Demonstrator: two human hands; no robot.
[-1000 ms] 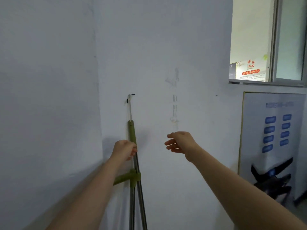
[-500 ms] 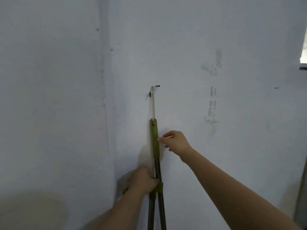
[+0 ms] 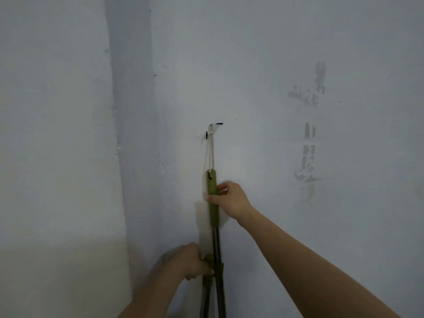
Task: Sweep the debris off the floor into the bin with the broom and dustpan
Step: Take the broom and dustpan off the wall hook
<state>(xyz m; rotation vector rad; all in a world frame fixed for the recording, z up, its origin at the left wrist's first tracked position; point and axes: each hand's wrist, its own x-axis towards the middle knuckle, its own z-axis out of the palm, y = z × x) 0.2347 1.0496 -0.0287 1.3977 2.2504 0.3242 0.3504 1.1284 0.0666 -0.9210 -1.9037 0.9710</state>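
The broom handle (image 3: pixel 213 211), with a green grip on a metal pole, hangs against the white wall by a white string loop (image 3: pixel 210 150) hooked on a small black nail (image 3: pixel 219 123). My right hand (image 3: pixel 230 201) is closed around the green grip near its top. Lower down, my left hand (image 3: pixel 191 262) grips the green top of a second handle (image 3: pixel 207 271), clipped beside the broom pole, which looks like the dustpan's. The broom head, the dustpan and the bin are out of view below.
A wall corner (image 3: pixel 119 157) runs vertically to the left of the handles. Grey scuff marks (image 3: pixel 308 134) show on the wall to the right. Only wall surrounds the hands.
My right hand moved left and closed on the green broom grip. My left hand slid down the poles to the green clip. The view shifted left, and the window and sign left the frame.
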